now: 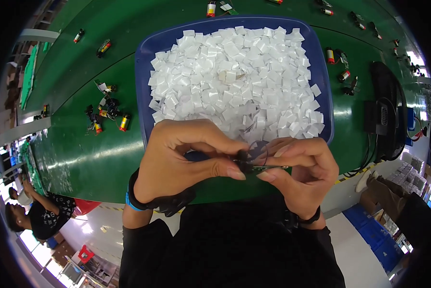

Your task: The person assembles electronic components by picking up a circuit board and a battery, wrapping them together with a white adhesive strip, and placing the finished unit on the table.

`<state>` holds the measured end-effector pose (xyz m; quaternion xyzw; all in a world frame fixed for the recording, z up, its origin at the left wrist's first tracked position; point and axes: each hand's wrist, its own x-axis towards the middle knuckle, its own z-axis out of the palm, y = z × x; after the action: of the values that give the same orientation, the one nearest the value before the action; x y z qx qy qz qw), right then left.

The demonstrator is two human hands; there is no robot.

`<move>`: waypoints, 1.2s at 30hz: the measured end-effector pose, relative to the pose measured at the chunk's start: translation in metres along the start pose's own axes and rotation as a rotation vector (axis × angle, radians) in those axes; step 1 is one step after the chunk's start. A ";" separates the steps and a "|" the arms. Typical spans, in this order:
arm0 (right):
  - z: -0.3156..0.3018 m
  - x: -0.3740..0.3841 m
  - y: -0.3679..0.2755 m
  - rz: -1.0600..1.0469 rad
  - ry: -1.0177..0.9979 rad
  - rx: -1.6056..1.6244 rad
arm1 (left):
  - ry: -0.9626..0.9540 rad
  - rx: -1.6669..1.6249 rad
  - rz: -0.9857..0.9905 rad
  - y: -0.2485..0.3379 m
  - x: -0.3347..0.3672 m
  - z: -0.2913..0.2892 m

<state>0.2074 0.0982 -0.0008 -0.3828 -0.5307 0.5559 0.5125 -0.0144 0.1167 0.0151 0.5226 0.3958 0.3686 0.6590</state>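
Note:
Over the near edge of a blue bin (pixel 322 72), my two hands meet around a small thin circuit board (pixel 270 167) seen almost edge-on. My left hand (pixel 177 156) pinches a small black part (pixel 243 162) at the board's left end between thumb and fingers. My right hand (pixel 309 168) grips the board's right side, thumb below and fingers above. A thin dark wire loops up between the hands. Fingers hide much of the assembly. Small white square pieces (pixel 234 62) fill the bin.
Left on the green table (pixel 100 168) lies a cluster of small boards with red-and-yellow cylindrical cells (pixel 125 122). More such assemblies (pixel 342 62) lie right and far. A black box (pixel 376 117) with cables stands right. Other people (pixel 47 211) are at the left and right.

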 end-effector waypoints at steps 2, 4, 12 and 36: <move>-0.002 0.002 0.001 -0.054 -0.073 0.020 | 0.047 -0.040 -0.033 -0.004 -0.001 0.002; -0.003 0.002 0.000 -0.050 -0.083 0.013 | 0.072 -0.061 -0.050 -0.004 -0.001 0.002; 0.002 0.011 -0.003 -0.087 -0.119 -0.167 | -0.025 -0.100 0.001 -0.002 0.000 -0.004; 0.002 0.020 -0.014 0.008 -0.202 -0.425 | 0.073 -0.079 -0.058 -0.002 0.000 -0.003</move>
<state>0.2037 0.1159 0.0159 -0.4267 -0.6828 0.4694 0.3625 -0.0169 0.1172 0.0125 0.4708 0.4197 0.3833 0.6748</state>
